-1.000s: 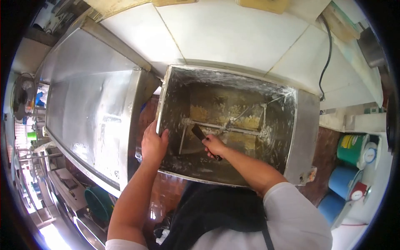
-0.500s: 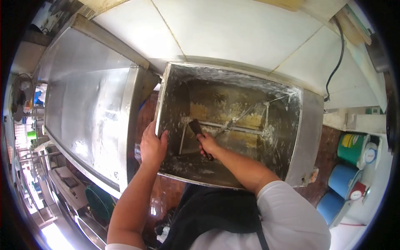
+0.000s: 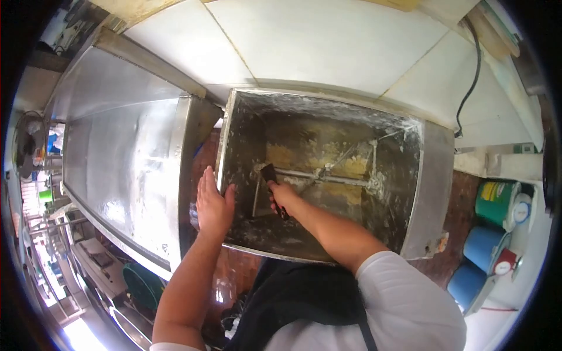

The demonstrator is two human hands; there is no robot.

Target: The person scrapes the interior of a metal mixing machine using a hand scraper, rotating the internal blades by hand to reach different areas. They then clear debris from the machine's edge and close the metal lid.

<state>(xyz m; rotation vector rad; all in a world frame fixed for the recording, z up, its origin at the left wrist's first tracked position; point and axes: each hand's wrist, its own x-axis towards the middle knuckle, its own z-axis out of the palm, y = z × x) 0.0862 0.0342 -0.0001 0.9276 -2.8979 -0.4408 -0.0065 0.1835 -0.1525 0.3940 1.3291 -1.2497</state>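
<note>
An open metal tank with stained, scaly inner walls lies in front of me, a frame of thin rods inside it. My right hand reaches into the tank, its fingers wrapped round the dark handle of a scraper. The scraper's broad end is near the rods' left end; whether it touches them I cannot tell. At the tank's left rim is my left hand, palm over the edge, fingers stretched out and thumb apart, holding nothing.
A shiny steel counter stands at the left. White wall panels rise behind the tank, with a black cable at the right. Green and blue bins stand on the right. A dark green round object is at lower left.
My right hand and the scraper have moved slightly left within the tank. The fingers of my left hand have straightened at the rim.
</note>
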